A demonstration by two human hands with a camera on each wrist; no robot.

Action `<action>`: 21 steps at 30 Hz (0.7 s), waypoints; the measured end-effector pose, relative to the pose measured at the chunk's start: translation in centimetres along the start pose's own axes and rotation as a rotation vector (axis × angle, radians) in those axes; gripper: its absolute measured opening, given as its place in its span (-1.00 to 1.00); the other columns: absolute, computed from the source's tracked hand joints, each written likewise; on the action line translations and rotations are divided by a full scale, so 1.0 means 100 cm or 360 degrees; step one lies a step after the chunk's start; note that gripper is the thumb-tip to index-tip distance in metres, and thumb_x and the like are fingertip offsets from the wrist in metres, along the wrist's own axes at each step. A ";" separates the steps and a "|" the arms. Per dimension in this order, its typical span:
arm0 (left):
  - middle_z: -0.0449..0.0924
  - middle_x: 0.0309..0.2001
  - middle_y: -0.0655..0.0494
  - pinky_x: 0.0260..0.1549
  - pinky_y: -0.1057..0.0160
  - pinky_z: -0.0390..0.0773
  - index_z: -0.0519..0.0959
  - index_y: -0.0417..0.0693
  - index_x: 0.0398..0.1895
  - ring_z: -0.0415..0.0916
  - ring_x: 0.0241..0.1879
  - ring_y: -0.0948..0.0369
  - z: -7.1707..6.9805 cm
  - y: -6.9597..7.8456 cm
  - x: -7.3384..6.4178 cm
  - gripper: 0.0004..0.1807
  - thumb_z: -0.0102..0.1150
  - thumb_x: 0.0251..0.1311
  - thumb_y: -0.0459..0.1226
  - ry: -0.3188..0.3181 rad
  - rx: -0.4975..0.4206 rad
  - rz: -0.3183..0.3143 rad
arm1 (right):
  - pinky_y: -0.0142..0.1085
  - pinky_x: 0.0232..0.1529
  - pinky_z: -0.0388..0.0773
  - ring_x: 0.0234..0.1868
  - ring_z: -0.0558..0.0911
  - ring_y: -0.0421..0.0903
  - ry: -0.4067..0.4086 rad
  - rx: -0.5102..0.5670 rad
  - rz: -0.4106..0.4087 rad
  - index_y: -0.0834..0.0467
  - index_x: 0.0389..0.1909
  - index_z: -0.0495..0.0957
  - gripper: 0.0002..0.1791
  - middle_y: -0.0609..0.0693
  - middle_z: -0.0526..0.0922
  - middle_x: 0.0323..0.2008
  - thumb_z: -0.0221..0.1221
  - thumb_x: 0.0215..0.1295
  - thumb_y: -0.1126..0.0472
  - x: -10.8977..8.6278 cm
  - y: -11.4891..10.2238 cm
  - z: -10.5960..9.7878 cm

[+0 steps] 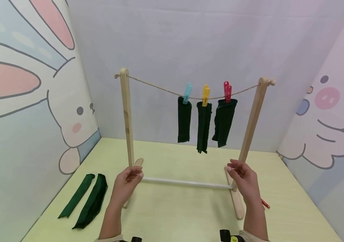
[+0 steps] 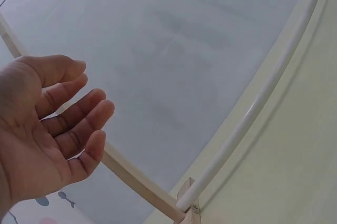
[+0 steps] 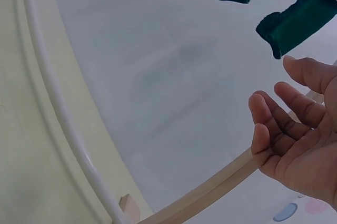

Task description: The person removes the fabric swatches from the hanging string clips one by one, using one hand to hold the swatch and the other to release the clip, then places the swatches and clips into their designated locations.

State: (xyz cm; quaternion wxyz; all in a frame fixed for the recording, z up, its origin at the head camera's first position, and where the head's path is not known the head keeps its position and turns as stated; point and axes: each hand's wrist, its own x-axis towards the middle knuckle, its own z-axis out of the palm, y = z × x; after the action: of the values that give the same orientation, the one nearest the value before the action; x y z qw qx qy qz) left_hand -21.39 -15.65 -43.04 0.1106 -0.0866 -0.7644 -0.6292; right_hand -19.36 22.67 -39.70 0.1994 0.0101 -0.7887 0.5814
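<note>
- On the black wrist device (image 1: 225, 235) at the right sleeve, a small yellow patch (image 1: 234, 239) is shown; any writing on it cannot be made out.
- Three dark green cloths (image 1: 184, 121) are hung from the cord (image 1: 157, 86), above and between the hands, nearer the right one.
- They are pinned, from left to right, by a blue clip (image 1: 187, 93), a yellow clip (image 1: 206, 95) and a red clip (image 1: 228, 93).
- Two green strips (image 1: 92, 201) are laid side by side on the surface (image 1: 172, 215), to the left of the left forearm.
- The cord is strung between the left post (image 1: 127, 117) and the right post (image 1: 254, 116), whose feet are joined by a white rod (image 1: 187, 183).
- The left hand (image 1: 126, 183) is raised before the lower left post, its fingers loosely bent and nothing gripped.
- The right hand (image 1: 245, 178) is raised before the lower right post, likewise loosely bent and unloaded.
- Both forearms are extended forward, well apart, with the thumbs turned inward.
- Beside the right forearm, a red object (image 1: 265, 203) is partly hidden.
</note>
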 end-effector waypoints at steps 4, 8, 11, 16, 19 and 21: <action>0.56 -0.13 -0.03 -0.18 0.29 0.47 0.57 -0.12 -0.07 0.50 -0.18 0.17 0.007 0.005 0.003 -0.76 0.21 0.19 -0.28 -0.0098 -0.0013 0.0030 | -0.54 -0.18 0.45 -0.17 0.53 -0.30 -0.0032 0.0000 -0.0049 0.31 0.12 0.40 -0.58 0.28 0.51 -0.02 0.15 0.29 0.24 0.003 -0.007 0.000; 0.56 -0.13 -0.03 -0.20 0.28 0.49 0.57 -0.10 -0.08 0.51 -0.18 0.16 0.013 0.007 0.009 -0.75 0.23 0.18 -0.28 -0.0170 -0.0016 0.0081 | -0.51 -0.17 0.46 -0.15 0.53 -0.26 -0.0124 0.0009 -0.0152 0.30 0.12 0.40 -0.58 0.27 0.51 -0.01 0.16 0.29 0.25 0.006 -0.013 0.000; 0.55 -0.12 0.02 -0.20 0.27 0.50 0.57 -0.10 -0.06 0.51 -0.16 0.15 0.016 0.008 0.013 -0.73 0.24 0.17 -0.26 -0.0248 -0.0020 0.0114 | -0.48 -0.18 0.47 -0.15 0.54 -0.20 -0.0206 0.0020 -0.0278 0.30 0.11 0.41 -0.60 0.28 0.50 -0.02 0.16 0.28 0.30 0.008 -0.017 0.000; 0.54 -0.13 -0.03 -0.20 0.23 0.51 0.56 -0.05 -0.04 0.51 -0.15 0.14 0.023 0.015 0.021 -0.72 0.25 0.16 -0.24 -0.0372 0.0011 0.0229 | -0.44 -0.18 0.50 -0.11 0.53 -0.03 -0.0338 -0.0011 -0.0490 0.32 0.09 0.41 -0.62 0.21 0.50 -0.03 0.16 0.24 0.40 0.014 -0.024 0.003; 0.55 -0.15 0.01 -0.24 0.22 0.51 0.56 -0.01 -0.05 0.52 -0.17 0.16 0.029 0.022 0.027 -0.72 0.25 0.16 -0.22 -0.0416 0.0038 0.0312 | -0.41 -0.19 0.50 -0.10 0.51 0.07 -0.0398 -0.0025 -0.0578 0.32 0.08 0.42 -0.61 0.19 0.50 -0.01 0.18 0.20 0.43 0.018 -0.028 0.006; 0.56 -0.16 0.07 -0.26 0.20 0.51 0.56 0.00 -0.05 0.53 -0.17 0.17 0.033 0.027 0.030 -0.72 0.25 0.16 -0.21 -0.0434 0.0050 0.0351 | -0.39 -0.19 0.50 -0.09 0.51 0.10 -0.0430 -0.0018 -0.0624 0.32 0.08 0.42 -0.59 0.19 0.49 -0.01 0.18 0.18 0.45 0.019 -0.030 0.008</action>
State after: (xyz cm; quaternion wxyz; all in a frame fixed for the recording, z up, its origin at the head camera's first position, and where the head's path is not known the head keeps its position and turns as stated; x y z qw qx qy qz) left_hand -23.73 -11.88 -40.28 0.0755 -0.2527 -0.7680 -0.5836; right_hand -20.64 21.43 -36.53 0.2010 0.2396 -0.7945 0.5205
